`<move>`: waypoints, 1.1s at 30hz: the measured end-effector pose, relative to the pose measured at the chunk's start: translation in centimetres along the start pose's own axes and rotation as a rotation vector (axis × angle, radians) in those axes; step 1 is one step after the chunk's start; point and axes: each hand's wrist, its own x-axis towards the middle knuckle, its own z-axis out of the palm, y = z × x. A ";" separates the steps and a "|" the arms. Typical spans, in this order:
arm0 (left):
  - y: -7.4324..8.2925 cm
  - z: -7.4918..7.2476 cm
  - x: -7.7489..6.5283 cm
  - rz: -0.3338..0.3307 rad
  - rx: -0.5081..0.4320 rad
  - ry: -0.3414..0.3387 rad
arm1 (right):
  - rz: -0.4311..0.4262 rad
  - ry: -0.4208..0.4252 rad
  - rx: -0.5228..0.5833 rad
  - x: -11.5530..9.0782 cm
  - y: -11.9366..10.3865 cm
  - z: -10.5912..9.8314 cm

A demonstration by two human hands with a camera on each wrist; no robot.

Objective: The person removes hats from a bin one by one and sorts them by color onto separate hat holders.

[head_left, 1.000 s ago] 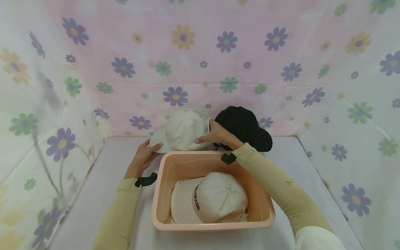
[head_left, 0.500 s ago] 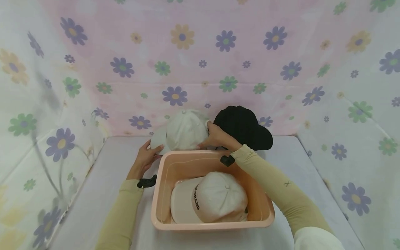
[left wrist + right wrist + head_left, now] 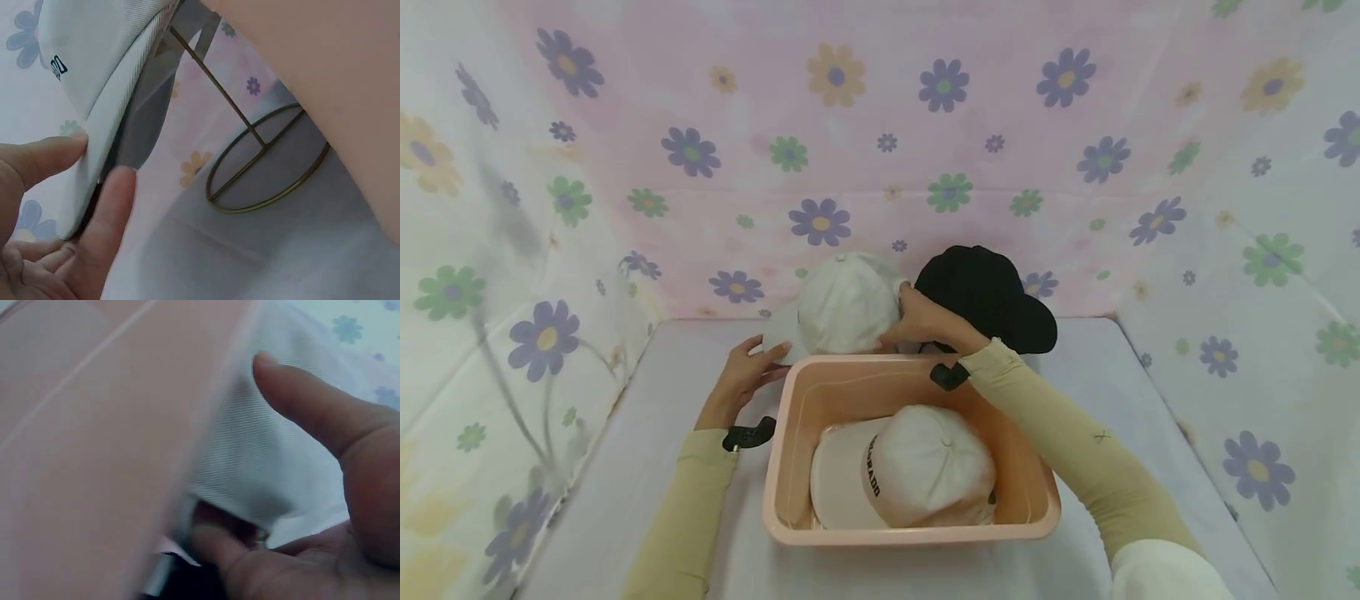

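Note:
A white cap [image 3: 847,304] sits behind the tub, its brim to the left. My left hand [image 3: 747,372] pinches the brim [image 3: 100,131] between the thumb on top and fingers underneath. With my right hand [image 3: 925,323] I grip the cap's back edge; in the right wrist view the thumb [image 3: 300,394] lies on the outside and the fingers are tucked under the rim, partly hidden. Below the cap, the left wrist view has a brass wire stand [image 3: 262,147] with a round base. Beside my right hand is a black cap [image 3: 973,292], brim to the right.
A peach plastic tub [image 3: 778,467] stands in front of both hands, its far rim close to the white cap. Inside lies a beige cap [image 3: 936,462] with dark lettering. Flower-printed cloth [image 3: 880,108] walls the table [image 3: 677,400] at the back and sides.
The white cap has tipped slightly, its top shifting a little left. My right thumb has slid lower on its back edge. The left hand keeps its pinch on the brim.

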 end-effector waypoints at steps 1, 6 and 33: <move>0.1 -0.1 -0.2 -0.002 0.026 -0.012 | 0.002 -0.017 0.005 -0.2 -0.3 -0.2; 0.6 -0.7 -1.7 0.003 0.286 -0.044 | 0.012 -0.105 -0.067 -2.5 -2.7 -1.7; 11.2 6.8 -10.3 0.934 0.428 0.097 | -0.242 0.073 -0.275 -21.0 -3.5 -4.6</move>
